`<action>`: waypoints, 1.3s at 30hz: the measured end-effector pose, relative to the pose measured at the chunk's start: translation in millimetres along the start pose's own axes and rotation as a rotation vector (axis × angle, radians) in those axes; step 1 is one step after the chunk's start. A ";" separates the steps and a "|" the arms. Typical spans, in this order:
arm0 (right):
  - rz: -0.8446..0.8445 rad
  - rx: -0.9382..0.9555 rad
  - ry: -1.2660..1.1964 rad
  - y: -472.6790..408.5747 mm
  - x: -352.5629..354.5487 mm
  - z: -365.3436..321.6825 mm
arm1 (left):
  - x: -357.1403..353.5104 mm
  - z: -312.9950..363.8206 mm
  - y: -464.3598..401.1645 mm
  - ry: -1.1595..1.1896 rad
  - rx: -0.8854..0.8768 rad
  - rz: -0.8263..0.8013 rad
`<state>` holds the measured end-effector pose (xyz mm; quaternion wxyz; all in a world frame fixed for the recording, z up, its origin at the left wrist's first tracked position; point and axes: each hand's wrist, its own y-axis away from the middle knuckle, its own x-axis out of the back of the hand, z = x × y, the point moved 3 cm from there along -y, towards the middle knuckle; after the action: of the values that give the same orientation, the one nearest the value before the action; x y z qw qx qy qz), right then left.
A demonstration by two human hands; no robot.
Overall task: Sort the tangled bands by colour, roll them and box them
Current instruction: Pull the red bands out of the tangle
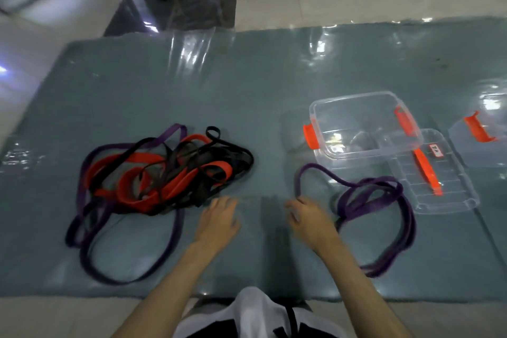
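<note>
1. The risk I judged: the purple bands (375, 200) I had set apart near the clear box (362, 123) lay in loose loops and could snag back together if dragged.
2. The tangled pile (164, 170) of red, black and purple lay on the mat (247, 85), left.
3. My left hand (219, 219) hovered, grip apart, holding nothing.
4. My right hand (310, 217) touched the purple loop; blur hid its grip, so I cannot tell.

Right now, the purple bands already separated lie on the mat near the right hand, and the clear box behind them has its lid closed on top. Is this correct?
Not quite. The purple bands do lie on the mat near the right hand, but the clear box is open. Its lid lies flat on the mat beside it, as the head view shows.
</note>
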<state>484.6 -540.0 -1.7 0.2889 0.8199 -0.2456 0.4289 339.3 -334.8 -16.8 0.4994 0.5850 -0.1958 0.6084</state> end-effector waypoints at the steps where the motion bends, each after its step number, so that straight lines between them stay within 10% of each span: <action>1: -0.017 0.009 -0.004 -4.5 -7.0 -13.5 | 6.1 -15.8 4.7 -0.005 0.015 0.017; 17: 0.029 0.160 -0.023 -81.2 -83.0 -228.9 | 58.8 -247.9 23.4 0.137 0.185 0.154; 24: -0.082 0.299 0.051 -123.0 -113.3 -315.8 | 40.6 -300.1 26.8 0.344 -0.061 0.035; 28: -0.264 0.155 0.320 -126.1 -144.6 -316.4 | 37.1 -314.3 33.7 0.221 -0.119 0.096; 39: 0.080 -0.003 0.225 -100.1 -146.7 -275.3 | 51.0 -371.8 63.6 0.142 0.066 0.486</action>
<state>320.1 -257.6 -24.0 0.2986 0.7557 -0.2448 0.5291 103.5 -36.7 -37.3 0.3315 0.4927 -0.2750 0.7561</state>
